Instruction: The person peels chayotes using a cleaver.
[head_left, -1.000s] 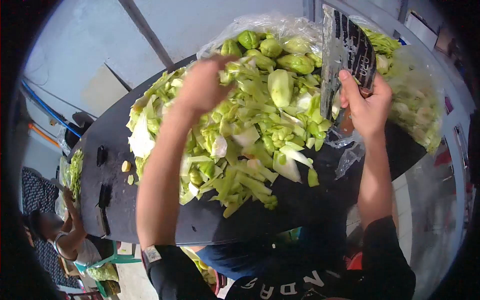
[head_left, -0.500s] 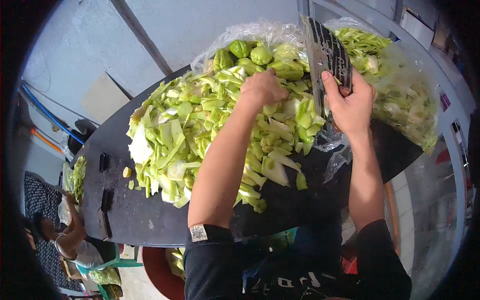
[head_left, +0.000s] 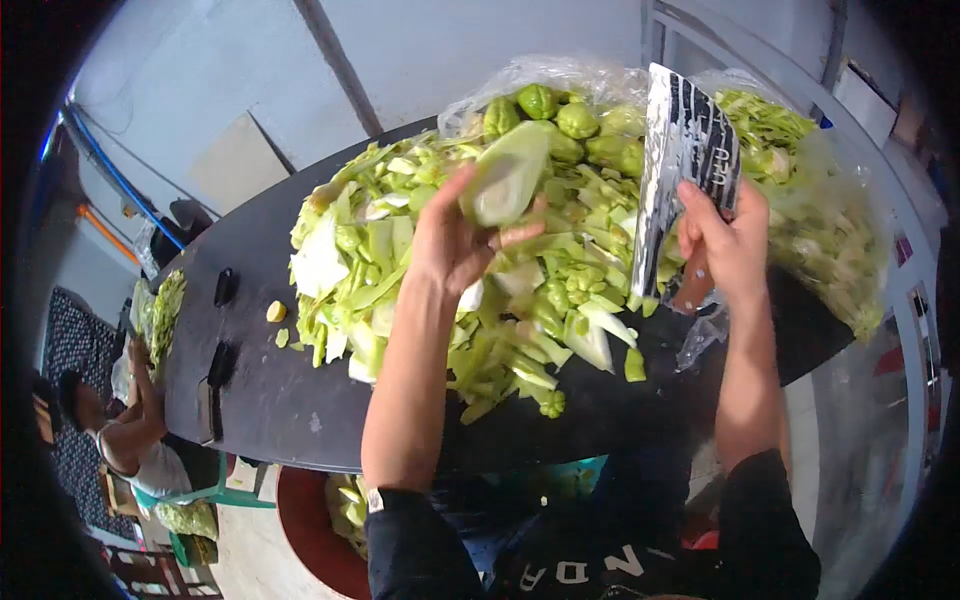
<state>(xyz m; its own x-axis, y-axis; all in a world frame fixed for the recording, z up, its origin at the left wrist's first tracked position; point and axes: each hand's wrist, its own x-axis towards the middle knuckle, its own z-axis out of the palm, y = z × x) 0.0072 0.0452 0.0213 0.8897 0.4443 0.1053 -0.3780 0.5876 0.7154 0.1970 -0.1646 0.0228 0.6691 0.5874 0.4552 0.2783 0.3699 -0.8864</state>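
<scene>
My left hand [head_left: 452, 238] is raised over the pile and grips a pale green chayote half [head_left: 508, 175], its flat cut face turned up toward me. My right hand [head_left: 728, 238] is closed around the brown handle of a broad cleaver [head_left: 688, 165]. The blade stands upright, wet and streaked, with dark marking on it. Beneath both hands spreads a large heap of cut chayote pieces [head_left: 385, 250]. Several whole chayotes [head_left: 577, 120] sit behind the heap on clear plastic.
A clear plastic bag of sliced chayote [head_left: 815, 225] stands at the right of the dark table [head_left: 270, 390]. Two black objects lie near the table's left side. A red tub [head_left: 305, 520] with green pieces is below the front edge. Another person [head_left: 150, 440] sits at far left.
My left hand has come up from the heap with a chayote half in it. The cleaver stays in my right hand, and the camera view has shifted slightly.
</scene>
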